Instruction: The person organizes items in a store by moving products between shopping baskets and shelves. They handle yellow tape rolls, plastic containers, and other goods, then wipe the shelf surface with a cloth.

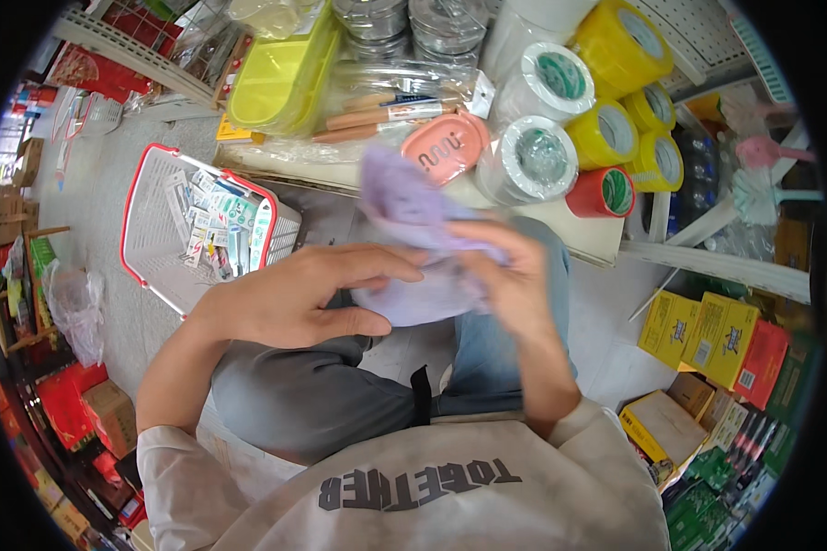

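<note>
- Fingers of the right hand [515,275] are pinched shut on the upper fold of a soft lilac cloth [413,239], while the left hand [312,298] lies flatter, thumb under and fingers curled over the cloth's lower edge
- Held in both hands, the lilac cloth hangs above the person's lap, in front of a white shelf edge [579,230]
- Just beyond it on the shelf lie a salmon-pink oval plastic dish [446,147] and stacked rolls of white, yellow and red tape [606,138]
- To the left, a white wire shopping basket with a red rim [202,230] stands on the floor with small packets inside
- Risk, as I judge it: the left hand's hold looks light, so a tug from the right could pull the cloth free and drop it to the floor
- A raised corner might also brush the dish off the shelf
</note>
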The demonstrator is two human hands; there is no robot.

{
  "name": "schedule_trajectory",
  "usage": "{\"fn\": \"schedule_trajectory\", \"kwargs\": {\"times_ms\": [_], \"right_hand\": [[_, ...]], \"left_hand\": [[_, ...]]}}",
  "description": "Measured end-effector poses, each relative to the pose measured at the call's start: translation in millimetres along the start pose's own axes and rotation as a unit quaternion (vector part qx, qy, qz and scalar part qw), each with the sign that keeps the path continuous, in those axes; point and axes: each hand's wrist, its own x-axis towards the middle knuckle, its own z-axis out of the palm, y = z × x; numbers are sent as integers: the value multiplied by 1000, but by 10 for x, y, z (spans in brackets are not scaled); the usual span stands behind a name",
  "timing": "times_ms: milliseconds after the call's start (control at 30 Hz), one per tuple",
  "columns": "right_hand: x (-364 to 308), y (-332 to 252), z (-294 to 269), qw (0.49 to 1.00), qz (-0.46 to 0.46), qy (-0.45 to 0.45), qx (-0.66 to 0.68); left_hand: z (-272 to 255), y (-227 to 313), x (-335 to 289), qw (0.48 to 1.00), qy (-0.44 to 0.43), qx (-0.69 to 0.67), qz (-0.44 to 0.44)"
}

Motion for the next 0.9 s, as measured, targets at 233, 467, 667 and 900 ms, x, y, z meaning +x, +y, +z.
{"fn": "schedule_trajectory", "kwargs": {"times_ms": [233, 467, 667, 900], "right_hand": [[-524, 236, -1582, 871, -124, 256, -401], [-139, 1381, -1690, 817, -173, 31, -549], [-416, 1566, -2283, 813, -132, 55, -564], [-1381, 1325, -4215, 704, 178, 261, -635]], "left_hand": [[85, -195, -237, 975, 200, 95, -33], [114, -327, -362, 948, 311, 32, -63], [143, -327, -422, 943, 325, 0, -70], [140, -389, -484, 944, 317, -8, -90]]}}
